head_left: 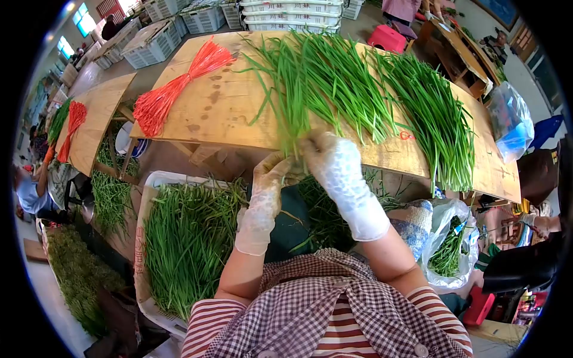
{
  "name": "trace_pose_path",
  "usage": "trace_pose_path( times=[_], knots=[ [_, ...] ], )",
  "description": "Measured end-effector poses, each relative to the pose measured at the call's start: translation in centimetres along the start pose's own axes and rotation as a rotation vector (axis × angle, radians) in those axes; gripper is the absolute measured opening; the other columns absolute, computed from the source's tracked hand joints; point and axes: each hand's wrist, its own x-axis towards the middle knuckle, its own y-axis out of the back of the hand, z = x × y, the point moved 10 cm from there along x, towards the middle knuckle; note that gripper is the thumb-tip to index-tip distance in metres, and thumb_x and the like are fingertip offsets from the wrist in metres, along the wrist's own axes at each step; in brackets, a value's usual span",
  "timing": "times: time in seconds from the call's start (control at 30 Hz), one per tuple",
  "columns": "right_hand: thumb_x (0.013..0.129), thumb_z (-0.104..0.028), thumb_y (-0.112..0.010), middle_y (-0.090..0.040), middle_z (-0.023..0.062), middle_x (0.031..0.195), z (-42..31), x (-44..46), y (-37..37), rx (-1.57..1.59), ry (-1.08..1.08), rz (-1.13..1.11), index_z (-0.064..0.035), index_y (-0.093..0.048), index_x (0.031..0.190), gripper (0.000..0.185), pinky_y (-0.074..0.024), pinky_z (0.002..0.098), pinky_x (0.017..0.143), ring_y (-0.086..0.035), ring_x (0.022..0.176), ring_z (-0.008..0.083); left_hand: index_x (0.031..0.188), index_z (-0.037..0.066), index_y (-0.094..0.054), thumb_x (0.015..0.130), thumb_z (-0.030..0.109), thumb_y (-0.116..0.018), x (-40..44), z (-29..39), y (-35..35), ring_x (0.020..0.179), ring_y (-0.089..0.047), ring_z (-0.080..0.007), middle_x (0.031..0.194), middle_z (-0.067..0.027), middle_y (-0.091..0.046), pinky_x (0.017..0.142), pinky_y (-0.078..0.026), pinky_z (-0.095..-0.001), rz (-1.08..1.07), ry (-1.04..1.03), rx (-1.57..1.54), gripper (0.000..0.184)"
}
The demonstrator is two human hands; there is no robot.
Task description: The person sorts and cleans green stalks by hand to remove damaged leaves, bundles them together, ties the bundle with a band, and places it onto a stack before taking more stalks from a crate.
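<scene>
My left hand (276, 173), in a thin whitish glove, is closed around the lower ends of a bunch of garlic chives (292, 113). Those long green leaves point away from me over the table's near edge and look smeared by motion. Beside it my right hand (328, 152), gloved too, has its fingers curled in at the stems; its fingertips are blurred, and what they grip is hidden. To the right on the wooden table (221, 113) lie a spread pile of chives (352, 83) and a thicker pile (433, 113).
A bundle of red plastic ties (185, 86) lies on the table's left. Below left stands a crate (140, 238) full of chives. A clear plastic bag (427, 256) with greens is at lower right; another bag (510, 122) hangs at the table's right end. White crates (292, 18) are stacked behind.
</scene>
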Motion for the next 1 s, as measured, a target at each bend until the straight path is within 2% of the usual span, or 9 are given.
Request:
trace_pose_path(
  times=[0.13, 0.37, 0.53, 0.57, 0.63, 0.73, 0.8, 0.87, 1.0],
  knots=[
    [0.078, -0.028, -0.068, -0.066, 0.0197, 0.075, 2.0, 1.0, -3.7, -0.051, -0.109, -0.225, -0.0010, -0.069, 0.091, 0.030, -0.0516, 0.0401, 0.068, -0.066, 0.072, 0.0329, 0.106, 0.000, -0.061, 0.091, 0.012, -0.056, 0.3, -0.3, 0.1, 0.072, -0.063, -0.0154, 0.091, -0.0071, -0.066, 0.066, -0.053, -0.0288, 0.025, 0.021, -0.101, 0.020],
    [0.081, -0.019, -0.069, -0.068, 0.0077, 0.077, 3.5, -0.5, 1.4, 0.584, -0.467, -0.259, 0.0052, -0.065, 0.099, 0.030, -0.0489, 0.0235, 0.061, -0.061, 0.064, 0.0094, 0.108, -0.002, -0.060, 0.092, 0.018, -0.055, 0.4, -0.6, 0.1, 0.074, -0.063, -0.0189, 0.083, -0.0095, -0.065, 0.072, -0.052, -0.0324, -0.081, 0.051, -0.116, 0.027],
    [0.085, -0.009, -0.068, -0.068, 0.0101, 0.077, 4.3, -8.5, 5.2, 1.028, -0.364, -0.672, 0.0035, -0.068, 0.095, 0.016, -0.0541, 0.0253, 0.056, -0.064, 0.065, 0.0129, 0.109, -0.002, -0.060, 0.095, 0.033, -0.047, -0.1, -0.1, 1.1, 0.073, -0.063, -0.0216, 0.080, -0.0102, -0.064, 0.069, -0.051, -0.0327, 0.006, 0.093, -0.021, 0.040],
    [0.082, -0.004, -0.068, -0.069, 0.0107, 0.079, 6.7, -11.3, 3.4, 0.804, -0.578, -0.833, 0.0028, -0.069, 0.094, 0.014, -0.0548, 0.0264, 0.057, -0.065, 0.066, 0.0148, 0.108, 0.000, -0.060, 0.095, 0.036, -0.045, 0.1, -0.5, 1.4, 0.074, -0.063, -0.0216, 0.081, -0.0106, -0.064, 0.068, -0.050, -0.0316, 0.019, 0.124, -0.016, 0.042],
    [0.088, -0.023, -0.061, -0.070, 0.0145, 0.084, 13.5, -16.0, 0.1, -0.242, -0.201, -0.969, -0.0031, -0.071, 0.094, 0.023, -0.0547, 0.0361, 0.062, -0.068, 0.069, 0.0228, 0.108, 0.000, -0.060, 0.095, 0.036, -0.044, 0.2, -0.4, 1.6, 0.074, -0.063, -0.0211, 0.082, -0.0107, -0.064, 0.069, -0.050, -0.0309, 0.019, 0.129, -0.010, 0.042],
    [0.086, -0.028, -0.062, -0.067, 0.0166, 0.082, 13.2, -17.1, -0.8, -0.639, -0.064, -1.120, -0.0071, -0.070, 0.094, 0.024, -0.0527, 0.0374, 0.065, -0.066, 0.070, 0.0302, 0.106, 0.000, -0.059, 0.095, 0.035, -0.043, 0.4, -0.5, 1.9, 0.075, -0.062, -0.0190, 0.084, -0.0102, -0.063, 0.070, -0.050, -0.0299, 0.002, 0.100, -0.053, 0.040],
    [0.083, -0.027, -0.065, -0.062, 0.0141, 0.067, 8.2, -11.2, 1.7, -0.010, 0.032, -0.413, -0.0079, -0.068, 0.083, 0.019, -0.0526, 0.0377, 0.058, -0.065, 0.063, 0.0275, 0.107, 0.001, -0.059, 0.095, 0.034, -0.043, 0.1, -0.3, 1.9, 0.076, -0.061, -0.0178, 0.085, -0.0097, -0.063, 0.070, -0.050, -0.0295, 0.006, 0.076, 0.015, 0.039],
    [0.080, -0.029, -0.069, -0.062, 0.0125, 0.065, 2.8, -7.1, 4.2, -0.013, 0.072, -0.121, -0.0072, -0.067, 0.077, 0.022, -0.0506, 0.0362, 0.052, -0.063, 0.058, 0.0271, 0.105, 0.001, -0.061, 0.095, 0.033, -0.043, 0.2, -0.5, 2.1, 0.077, -0.061, -0.0169, 0.087, -0.0092, -0.063, 0.070, -0.050, -0.0292, 0.029, 0.081, -0.011, 0.037],
    [0.070, -0.048, -0.073, -0.059, 0.0114, 0.057, -0.9, -4.0, 0.6, -0.161, 0.090, -0.157, -0.0073, -0.065, 0.065, 0.042, -0.0486, 0.0368, 0.050, -0.062, 0.055, 0.0292, 0.101, 0.001, -0.063, 0.095, 0.029, -0.047, -0.6, 0.6, 1.5, 0.079, -0.061, -0.0159, 0.091, -0.0085, -0.064, 0.071, -0.050, -0.0284, 0.043, -0.013, 0.022, 0.033]
  ],
)
